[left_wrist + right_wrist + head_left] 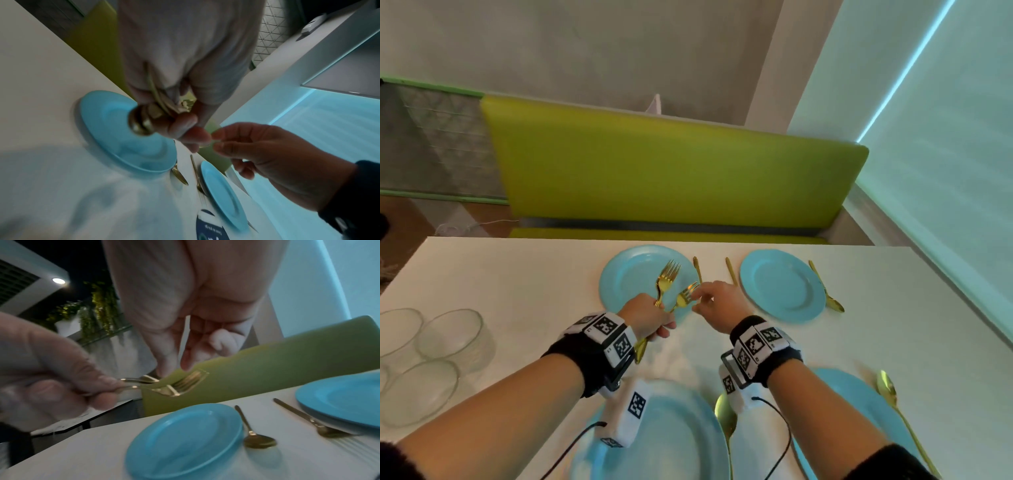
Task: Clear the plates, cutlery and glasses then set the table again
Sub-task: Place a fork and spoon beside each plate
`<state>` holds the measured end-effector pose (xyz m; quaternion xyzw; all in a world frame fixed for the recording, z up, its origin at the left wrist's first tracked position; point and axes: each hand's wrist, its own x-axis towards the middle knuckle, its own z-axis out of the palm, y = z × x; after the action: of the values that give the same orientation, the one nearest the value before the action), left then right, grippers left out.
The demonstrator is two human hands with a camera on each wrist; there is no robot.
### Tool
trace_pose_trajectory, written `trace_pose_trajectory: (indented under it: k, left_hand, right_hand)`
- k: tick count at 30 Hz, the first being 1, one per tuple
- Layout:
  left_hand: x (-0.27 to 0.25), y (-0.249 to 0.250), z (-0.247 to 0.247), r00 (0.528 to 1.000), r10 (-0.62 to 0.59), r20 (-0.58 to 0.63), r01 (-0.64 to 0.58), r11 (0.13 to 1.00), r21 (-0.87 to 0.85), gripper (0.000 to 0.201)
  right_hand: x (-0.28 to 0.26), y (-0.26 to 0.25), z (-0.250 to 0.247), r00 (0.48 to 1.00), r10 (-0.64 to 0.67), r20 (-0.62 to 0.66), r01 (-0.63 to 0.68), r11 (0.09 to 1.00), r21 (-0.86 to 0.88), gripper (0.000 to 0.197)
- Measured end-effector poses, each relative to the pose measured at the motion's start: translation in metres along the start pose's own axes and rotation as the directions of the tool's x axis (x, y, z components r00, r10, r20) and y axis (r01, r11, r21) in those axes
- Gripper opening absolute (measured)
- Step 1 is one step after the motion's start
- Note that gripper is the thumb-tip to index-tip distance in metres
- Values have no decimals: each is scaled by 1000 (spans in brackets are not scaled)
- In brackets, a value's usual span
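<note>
Two gold forks (669, 286) sit in the left hand (650, 318), fingers curled round the handles, above the near edge of the far-left blue plate (626, 274). Handle ends stick out toward the person below the fist; tines point away and fan apart, one straight to the far side, the other angled far-right. Right hand (717, 303) is at the tines of the angled fork, thumb and forefinger pinched on or just at its tip; contact looks made in the right wrist view but blur leaves some doubt. Judgement: forks are thin, stiff, light polished metal, so slippery and apt to pivot in a bunch; best hold is mid-handle w/ handles aligned parallel, not by tines. Long axis of each runs near-to-far, approx. Remaining on the white table (517, 274): a gold spoon (698, 269) just right of that plate, a fork (731, 270) left of the far-right plate (782, 286) and a spoon (827, 291) on its right rim, two near plates w/ spoons beside them. Clear glasses (452, 334) are grouped at the left edge. Clearing appears early; most cutlery uncollected.
</note>
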<state>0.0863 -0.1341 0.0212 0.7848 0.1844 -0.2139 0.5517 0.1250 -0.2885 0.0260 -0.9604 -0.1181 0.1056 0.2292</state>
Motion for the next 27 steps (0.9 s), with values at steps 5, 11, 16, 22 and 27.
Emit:
trace_pose_trajectory:
  k: [5,11,16,22,27]
  left_hand:
    - [-45,-20,-29,979,-2,203,-13,997,73,13]
    - [-80,-47,-70,961,-6,277,-55,976,213,7]
    - [-89,-56,-99,950,-39,310,-27,978,206,11]
    - [-80,-61,-135,992,-8,123,6,1000,17,34]
    - [-56,-66,-171,996,-69,-63,62,993,-101,33]
  right_hand:
    - [-49,-62,22,983,-141,114,162,964,-210,24]
    - [-89,-116,44,978,-135,159,169,959,-227,22]
    - [-101,-143,54,979,-126,159,163,954,-250,23]
    - [-81,-139,60,993,40,112,-20,985,-173,17]
    - [-44,-133,71,984,171,57,-169,985,-45,18]
